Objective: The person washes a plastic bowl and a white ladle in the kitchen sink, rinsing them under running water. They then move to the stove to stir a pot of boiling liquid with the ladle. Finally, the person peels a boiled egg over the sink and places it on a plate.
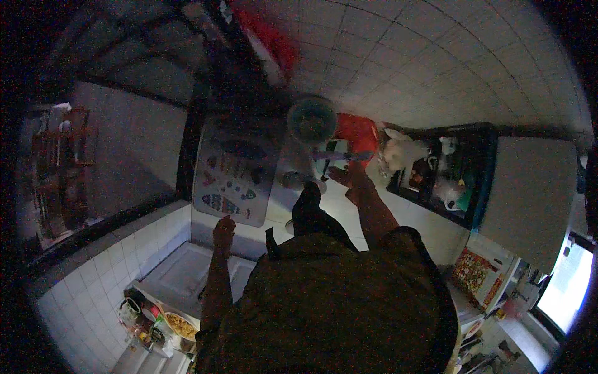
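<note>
The view is dim and grainy. My left hand (224, 230) hangs at my left side with the fingers loosely curled; whether anything is in it cannot be made out. Near it lies a pale mat (264, 196) with fish shapes printed on it. My right hand (343, 177) reaches forward, fingers spread, and seems to hold nothing. Just beyond its fingertips is a thin dark handle-like object (325, 172), close to a red item (357, 135), perhaps a bag or bucket. A round greenish tub or bin (312, 119) stands ahead of the mat's right side.
A whitish plastic bag (399, 149) sits beside an open cabinet (439, 180) holding several items. At lower left, a bowl of yellowish food (181, 326) stands among jars. A patterned red box or cloth (475, 276) lies at right, near a bright window (567, 285). Tiled wall (98, 280) borders the left.
</note>
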`<control>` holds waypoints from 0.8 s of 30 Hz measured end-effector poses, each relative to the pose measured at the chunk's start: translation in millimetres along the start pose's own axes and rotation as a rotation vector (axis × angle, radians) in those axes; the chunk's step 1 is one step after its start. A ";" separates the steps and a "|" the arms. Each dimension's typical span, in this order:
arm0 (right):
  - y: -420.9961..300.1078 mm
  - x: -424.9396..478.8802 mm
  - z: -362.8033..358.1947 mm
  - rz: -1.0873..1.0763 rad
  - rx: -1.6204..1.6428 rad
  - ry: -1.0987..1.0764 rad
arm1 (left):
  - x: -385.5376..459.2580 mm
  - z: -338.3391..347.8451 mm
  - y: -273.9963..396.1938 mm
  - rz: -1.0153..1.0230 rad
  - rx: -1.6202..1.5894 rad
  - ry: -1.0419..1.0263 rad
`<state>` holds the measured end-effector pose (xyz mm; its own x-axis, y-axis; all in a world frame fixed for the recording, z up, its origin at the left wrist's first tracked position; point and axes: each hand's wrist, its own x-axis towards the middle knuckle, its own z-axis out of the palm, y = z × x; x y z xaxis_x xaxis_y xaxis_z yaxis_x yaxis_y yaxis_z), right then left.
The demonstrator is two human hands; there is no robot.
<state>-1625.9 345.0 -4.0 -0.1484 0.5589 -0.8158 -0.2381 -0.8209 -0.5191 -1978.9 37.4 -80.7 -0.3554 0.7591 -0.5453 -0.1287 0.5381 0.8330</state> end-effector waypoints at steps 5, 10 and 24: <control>41.5 100.4 -5.4 -0.254 0.296 -0.289 | -36.0 -7.6 -16.6 -0.092 0.227 0.039; 73.4 96.6 7.1 -0.530 0.258 -0.325 | -64.1 1.9 5.6 -0.242 0.069 0.101; 125.9 24.9 22.4 0.168 0.718 -0.355 | -64.5 6.0 -4.8 -0.235 -0.078 0.075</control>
<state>-1681.1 258.2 -83.9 -0.5032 0.5376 -0.6766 -0.7243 -0.6894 -0.0092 -1949.8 -12.0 -50.1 -0.3748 0.5859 -0.7185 -0.2857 0.6643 0.6908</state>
